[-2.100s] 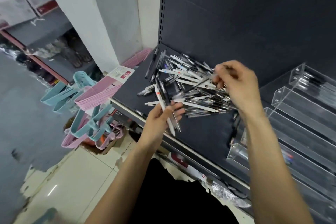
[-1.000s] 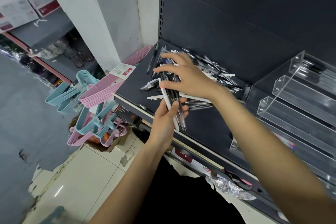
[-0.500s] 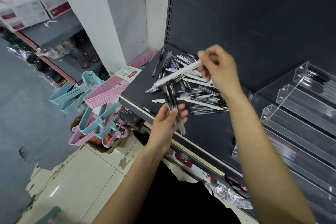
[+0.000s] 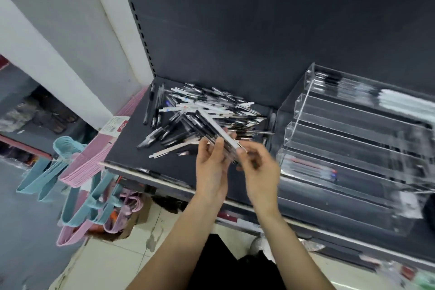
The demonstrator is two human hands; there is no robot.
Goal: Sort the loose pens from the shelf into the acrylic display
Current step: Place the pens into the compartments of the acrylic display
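We see both hands raised just in front of the dark shelf [image 4: 131, 148], meeting over its front edge. The left hand [image 4: 211, 167] grips a bundle of pens [image 4: 207, 128], its fingers wrapped around the lower ends so that the barrels fan up and to the left over the shelf. The right hand [image 4: 259, 169] is just beside it, fingers curled toward the bottom end of the same bundle; motion blur keeps us from telling whether it actually pinches a pen or only touches the tips.

Behind the hands lies the heap of loose pens [image 4: 211, 106], black-and-clear barrels mixed with white ones, crossing one another at every angle on the shelf surface. A few dark pens [image 4: 155, 106] lie apart at the heap's left side, roughly parallel to the shelf's end.

To the right of the heap stands the acrylic display [image 4: 353, 139], a clear stepped rack of long troughs rising toward the back panel. The rearmost trough holds pens with dark and white parts, and a lower front trough holds a few pens showing red and blue; the troughs between them look clear, though blur limits what we make out.

Left of the shelf, pink and teal clothes hangers [image 4: 77, 172] hang in a cluster above the tiled floor.
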